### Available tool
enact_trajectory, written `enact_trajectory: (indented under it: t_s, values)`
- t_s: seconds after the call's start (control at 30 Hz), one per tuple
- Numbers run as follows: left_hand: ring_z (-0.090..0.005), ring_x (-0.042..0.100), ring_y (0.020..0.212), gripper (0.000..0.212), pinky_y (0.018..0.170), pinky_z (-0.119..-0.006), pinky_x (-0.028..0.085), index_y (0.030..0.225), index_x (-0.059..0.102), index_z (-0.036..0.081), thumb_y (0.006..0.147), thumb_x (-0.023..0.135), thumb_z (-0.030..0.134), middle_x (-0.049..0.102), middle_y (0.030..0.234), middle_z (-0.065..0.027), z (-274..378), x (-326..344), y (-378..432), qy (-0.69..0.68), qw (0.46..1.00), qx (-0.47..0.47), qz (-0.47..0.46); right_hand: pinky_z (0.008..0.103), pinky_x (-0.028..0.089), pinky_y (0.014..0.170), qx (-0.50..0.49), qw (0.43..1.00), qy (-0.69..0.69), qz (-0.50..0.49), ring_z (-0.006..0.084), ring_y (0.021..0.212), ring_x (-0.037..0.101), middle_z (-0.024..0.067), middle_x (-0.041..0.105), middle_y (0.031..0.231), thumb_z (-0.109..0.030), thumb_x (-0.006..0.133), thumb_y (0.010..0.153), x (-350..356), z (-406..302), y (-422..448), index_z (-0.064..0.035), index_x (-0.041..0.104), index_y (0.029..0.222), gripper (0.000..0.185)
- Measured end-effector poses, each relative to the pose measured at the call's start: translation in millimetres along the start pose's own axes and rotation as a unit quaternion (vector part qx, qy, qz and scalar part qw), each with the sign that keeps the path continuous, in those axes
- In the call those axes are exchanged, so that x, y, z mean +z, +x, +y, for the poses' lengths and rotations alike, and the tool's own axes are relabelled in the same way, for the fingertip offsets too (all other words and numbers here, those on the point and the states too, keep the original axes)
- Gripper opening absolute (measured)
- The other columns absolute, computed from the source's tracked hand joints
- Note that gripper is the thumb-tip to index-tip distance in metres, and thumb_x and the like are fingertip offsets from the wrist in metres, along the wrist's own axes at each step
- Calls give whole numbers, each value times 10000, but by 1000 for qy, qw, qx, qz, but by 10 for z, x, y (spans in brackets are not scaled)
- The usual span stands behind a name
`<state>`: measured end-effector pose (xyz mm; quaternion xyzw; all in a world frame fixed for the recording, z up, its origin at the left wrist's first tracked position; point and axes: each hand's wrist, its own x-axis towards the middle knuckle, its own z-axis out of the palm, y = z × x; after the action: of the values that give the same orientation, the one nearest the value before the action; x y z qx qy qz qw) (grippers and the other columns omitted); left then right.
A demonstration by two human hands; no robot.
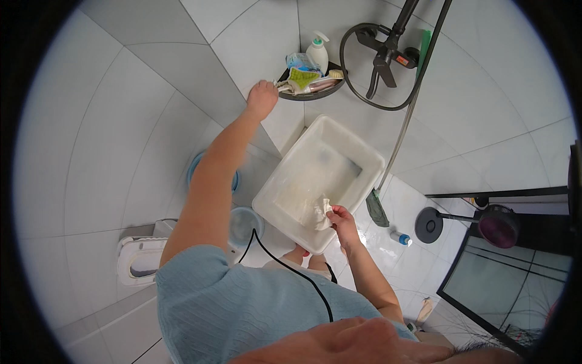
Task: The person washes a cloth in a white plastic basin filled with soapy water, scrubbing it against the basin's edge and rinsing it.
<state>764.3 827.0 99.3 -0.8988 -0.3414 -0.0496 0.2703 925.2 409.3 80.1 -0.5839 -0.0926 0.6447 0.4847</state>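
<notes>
My right hand (343, 223) grips a crumpled white cloth (323, 215) over the near end of a large white rectangular plastic tub (375, 159). The tub's inside looks wet, with a dark patch by its right wall. My left hand (263, 98) reaches up to the left end of a dark corner shelf (313, 96). Its fingertips are at some pale items there, and whether they hold anything is hidden. On the shelf are a green mesh-patterned sponge or cloth (303, 78), a white pump bottle (318, 54), a blue-and-white packet (298, 60) and a brush (335, 74).
A black shower mixer (385, 59) and its looped hose (348, 75) hang on the tiled wall. Blue buckets (247, 227) stand left of the tub. Right of it are a green net (376, 210), a blue bottle (400, 237) and a round black base (428, 225). A black cable (295, 271) crosses my front.
</notes>
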Motion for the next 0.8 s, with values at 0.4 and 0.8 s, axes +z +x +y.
enact_trajectory:
  t_s: [0.4, 0.8]
  values:
    - [-220, 569, 910, 54, 735, -327, 528, 782, 616, 72, 746, 576, 75, 559, 877, -56, -534, -863, 549, -70, 994, 52, 62, 261, 452, 761, 16, 1000, 15, -19, 112, 860, 586, -2, 636, 937, -177, 636, 877, -67, 15, 221, -84, 583, 1065, 216]
    - [-224, 572, 903, 97, 829, -349, 482, 834, 640, 76, 756, 590, 103, 592, 892, -49, -49, -211, -50, -82, 996, 8, 45, 254, 452, 736, 20, 998, 49, -21, 81, 795, 550, -46, 594, 880, -160, 664, 859, -78, 114, 429, -127, 552, 975, 164]
